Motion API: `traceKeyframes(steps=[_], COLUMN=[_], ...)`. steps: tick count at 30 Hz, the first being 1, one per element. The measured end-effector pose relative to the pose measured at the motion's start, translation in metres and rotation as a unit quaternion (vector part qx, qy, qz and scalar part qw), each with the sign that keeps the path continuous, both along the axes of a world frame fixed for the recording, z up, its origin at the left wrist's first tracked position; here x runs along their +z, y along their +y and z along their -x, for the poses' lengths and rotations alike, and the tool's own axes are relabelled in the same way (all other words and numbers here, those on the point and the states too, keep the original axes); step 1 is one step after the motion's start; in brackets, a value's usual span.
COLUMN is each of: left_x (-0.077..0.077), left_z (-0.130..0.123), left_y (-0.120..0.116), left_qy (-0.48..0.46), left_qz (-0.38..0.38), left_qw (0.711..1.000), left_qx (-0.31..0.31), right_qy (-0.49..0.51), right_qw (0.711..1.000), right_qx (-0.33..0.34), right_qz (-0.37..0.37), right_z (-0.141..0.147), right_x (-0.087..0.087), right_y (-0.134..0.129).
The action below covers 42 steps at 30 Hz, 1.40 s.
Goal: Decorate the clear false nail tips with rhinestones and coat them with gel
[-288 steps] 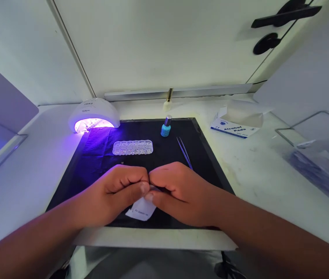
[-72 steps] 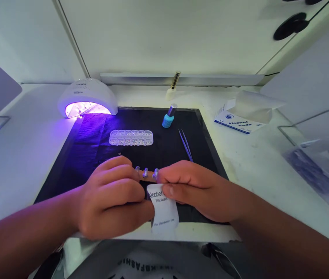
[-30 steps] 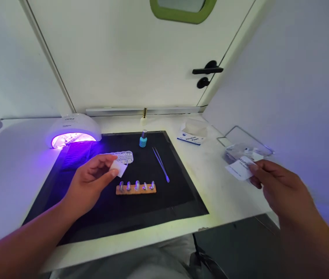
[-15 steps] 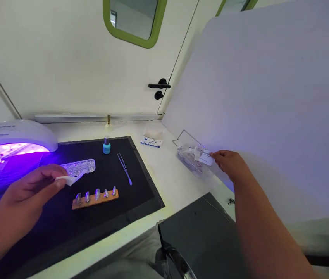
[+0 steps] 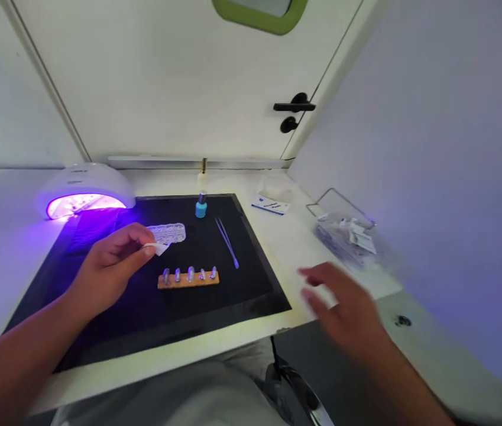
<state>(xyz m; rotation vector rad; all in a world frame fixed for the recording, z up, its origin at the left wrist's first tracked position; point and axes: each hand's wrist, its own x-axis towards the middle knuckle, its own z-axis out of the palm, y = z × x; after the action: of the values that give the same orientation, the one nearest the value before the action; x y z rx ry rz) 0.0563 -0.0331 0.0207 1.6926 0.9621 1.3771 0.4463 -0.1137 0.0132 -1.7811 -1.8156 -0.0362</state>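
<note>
Left hand [image 5: 111,269] has the white pad [image 5: 159,248] pinched between thumb and finger, held up before the clear case [image 5: 173,232]! Right hand [image 5: 346,305], blurred, hovers at the table's [image 5: 282,242] near edge, thumb and fingers spread apart. Between the two, the strip [image 5: 188,284] lies on the black mat [image 5: 233,305], five tips [image 5: 191,274] upright. Tweezers [image 5: 227,244] rest just beyond, blue polish [image 5: 200,209] standing farther back.

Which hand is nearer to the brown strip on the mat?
Left. The left hand, pinching a small white pad, is close to the left end of the brown strip. The right hand is farther away, to the strip's right, beyond the black mat.
</note>
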Motion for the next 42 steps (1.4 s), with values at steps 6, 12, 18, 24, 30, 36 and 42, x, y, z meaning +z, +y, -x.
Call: traceKeyframes(steps=[6, 12, 18, 24, 30, 36, 42], left_x=[-0.015, -0.01, -0.007, -0.009, 0.002, 0.001, 0.03], left_z=[0.005, 0.006, 0.005, 0.011, 0.016, 0.018, 0.027], left_y=[0.007, 0.006, 0.009, 0.014, 0.018, 0.023, 0.022], left_qy=[-0.021, -0.032, -0.037, -0.047, -0.073, -0.063, 0.04], left_qz=[0.025, 0.018, 0.014, 0.007, -0.01, -0.001, 0.033], left_qw=[0.999, 0.998, 0.998, 0.998, 0.997, 0.998, 0.999], left_qx=[-0.026, -0.041, -0.045, -0.039, -0.011, -0.001, 0.008], right_qy=[-0.079, -0.163, -0.227, -0.276, -0.281, -0.272, -0.261], right_qw=[0.972, 0.958, 0.928, 0.882, 0.871, 0.856, 0.823], right_qx=[0.213, 0.212, 0.233, 0.294, 0.331, 0.385, 0.458], right_qz=[0.067, 0.108, 0.185, 0.246, 0.231, 0.213, 0.211], right_z=[0.102, 0.133, 0.144, 0.148, 0.158, 0.172, 0.188], right_x=[-0.045, -0.029, -0.013, 0.0, 0.004, 0.0, 0.006], right_y=[-0.02, -0.004, 0.016, 0.041, 0.059, 0.086, 0.111])
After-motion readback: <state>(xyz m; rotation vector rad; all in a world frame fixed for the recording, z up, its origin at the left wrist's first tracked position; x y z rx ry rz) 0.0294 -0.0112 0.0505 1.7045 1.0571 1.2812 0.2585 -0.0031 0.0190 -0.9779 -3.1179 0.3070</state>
